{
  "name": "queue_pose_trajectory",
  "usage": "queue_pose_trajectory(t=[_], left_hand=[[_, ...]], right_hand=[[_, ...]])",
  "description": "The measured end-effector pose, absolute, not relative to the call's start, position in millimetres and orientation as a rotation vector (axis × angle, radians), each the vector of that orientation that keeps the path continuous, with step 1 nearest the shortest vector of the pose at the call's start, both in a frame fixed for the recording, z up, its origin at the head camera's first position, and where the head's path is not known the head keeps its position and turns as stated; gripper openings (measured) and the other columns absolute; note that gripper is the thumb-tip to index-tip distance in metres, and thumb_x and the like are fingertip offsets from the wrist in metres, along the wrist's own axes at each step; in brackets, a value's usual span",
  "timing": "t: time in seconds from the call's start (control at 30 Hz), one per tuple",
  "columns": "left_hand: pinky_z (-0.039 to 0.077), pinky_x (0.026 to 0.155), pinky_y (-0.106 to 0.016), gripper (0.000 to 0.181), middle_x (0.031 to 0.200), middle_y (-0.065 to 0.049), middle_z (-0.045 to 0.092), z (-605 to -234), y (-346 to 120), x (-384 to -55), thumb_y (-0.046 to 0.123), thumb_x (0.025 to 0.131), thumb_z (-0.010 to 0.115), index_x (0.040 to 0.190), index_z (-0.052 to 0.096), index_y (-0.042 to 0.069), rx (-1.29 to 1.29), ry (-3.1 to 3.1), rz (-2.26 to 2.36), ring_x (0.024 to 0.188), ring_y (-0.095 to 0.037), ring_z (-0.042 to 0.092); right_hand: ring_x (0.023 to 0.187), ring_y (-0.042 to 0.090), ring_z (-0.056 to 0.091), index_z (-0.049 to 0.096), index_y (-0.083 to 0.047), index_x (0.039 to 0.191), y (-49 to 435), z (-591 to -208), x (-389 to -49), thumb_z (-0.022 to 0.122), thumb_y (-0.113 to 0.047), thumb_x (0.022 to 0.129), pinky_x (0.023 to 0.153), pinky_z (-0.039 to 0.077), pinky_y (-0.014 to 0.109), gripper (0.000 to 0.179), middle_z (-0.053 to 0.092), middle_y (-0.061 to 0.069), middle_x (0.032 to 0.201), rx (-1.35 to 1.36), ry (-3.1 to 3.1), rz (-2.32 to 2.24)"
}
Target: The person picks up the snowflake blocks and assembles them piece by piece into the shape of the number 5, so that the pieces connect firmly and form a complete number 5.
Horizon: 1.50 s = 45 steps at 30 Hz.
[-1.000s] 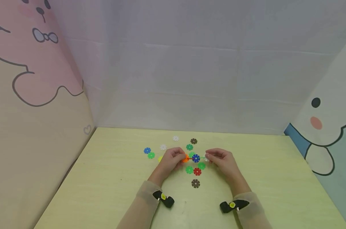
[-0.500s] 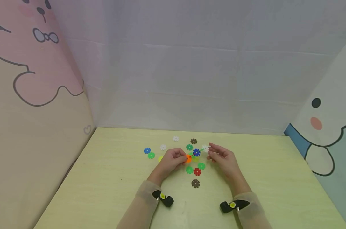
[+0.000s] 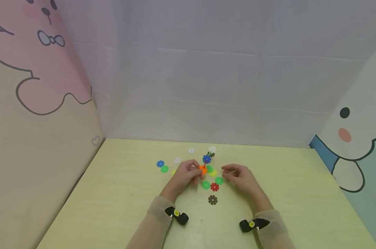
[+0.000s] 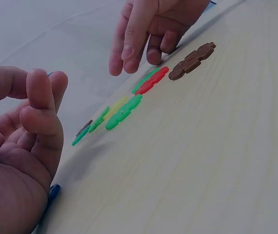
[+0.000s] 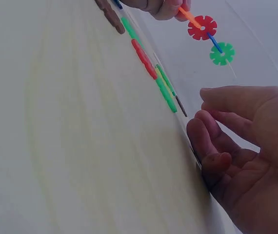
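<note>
My left hand (image 3: 188, 174) pinches the orange notched disc (image 3: 203, 169) at one end of a chain of joined snowflake-like plastic discs. From the orange disc the chain runs through a red disc (image 5: 196, 32), a blue disc (image 3: 207, 159), a green disc (image 5: 228, 47) and a white disc (image 3: 212, 149). It is held above the table, pointing away from me. My right hand (image 3: 240, 177) hovers to the right of the chain with relaxed, bent fingers and nothing between them. In the left wrist view the chain is hidden behind the left hand.
Loose discs lie flat around the hands: brown (image 3: 212, 200), red (image 3: 214, 187), green (image 3: 219, 181) and yellow (image 3: 213, 173) among them. Left of the left hand are blue (image 3: 160, 164), green (image 3: 164, 169) and white (image 3: 177, 160) ones. A pale curtain (image 3: 188, 86) rises behind the table.
My right hand has let go of the white disc end. The chain has swung from pointing right to pointing away from me, while the left hand keeps its pinch on the orange disc.
</note>
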<state>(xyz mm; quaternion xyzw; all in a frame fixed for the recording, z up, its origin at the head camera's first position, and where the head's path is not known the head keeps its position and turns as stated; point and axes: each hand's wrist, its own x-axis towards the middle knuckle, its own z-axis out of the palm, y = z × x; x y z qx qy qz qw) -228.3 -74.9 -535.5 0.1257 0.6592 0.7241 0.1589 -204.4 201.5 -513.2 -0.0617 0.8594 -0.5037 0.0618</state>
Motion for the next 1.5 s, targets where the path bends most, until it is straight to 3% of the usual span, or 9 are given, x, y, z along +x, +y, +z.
queue_pose_trajectory(t=[0.3, 0.6, 0.93, 1.5], left_hand=[[0.056, 0.057, -0.028, 0.013, 0.082, -0.012, 0.078, -528.1, -77.9, -230.0, 0.005, 0.106, 0.066, 0.093, 0.065, 0.006, 0.237, 1.774, 2.205, 0.056, -0.015, 0.066], [0.037, 0.05, -0.022, 0.01, 0.085, -0.011, 0.078, -523.2, -100.5, -235.5, 0.009, 0.104, 0.073, 0.096, 0.069, 0.004, 0.037, 1.926, 2.173, 0.05, -0.012, 0.045], [0.037, 0.05, -0.021, 0.009, 0.085, -0.009, 0.078, -531.2, -105.2, -239.8, 0.006, 0.105, 0.07, 0.096, 0.069, 0.003, 0.011, 1.93, 2.157, 0.051, -0.011, 0.046], [0.041, 0.051, -0.022, 0.011, 0.081, -0.008, 0.075, -529.4, -89.9, -235.7, 0.008, 0.105, 0.071, 0.098, 0.066, 0.003, 0.096, 1.93, 2.178, 0.052, -0.011, 0.051]], right_hand=[[0.094, 0.018, 0.064, 0.079, -0.012, 0.128, 195.3, -513.2, -202.0, 0.084, -0.021, 0.097, 0.085, 0.052, 0.036, 0.033, 0.074, 0.003, 0.112, -0.26, 2.664, -1.316], [0.09, 0.018, 0.059, 0.08, -0.012, 0.127, 192.9, -512.5, -200.1, 0.085, -0.02, 0.096, 0.08, 0.049, 0.036, 0.033, 0.069, 0.003, 0.105, -0.313, 2.675, -1.275], [0.088, 0.017, 0.058, 0.083, -0.012, 0.115, 192.1, -514.4, -199.0, 0.084, -0.016, 0.096, 0.078, 0.049, 0.033, 0.02, 0.067, 0.0, 0.101, -0.35, 2.682, -1.274], [0.087, 0.018, 0.06, 0.074, -0.011, 0.11, 191.5, -511.9, -199.4, 0.083, -0.016, 0.097, 0.079, 0.05, 0.032, 0.017, 0.067, 0.001, 0.093, -0.277, 2.644, -1.307]])
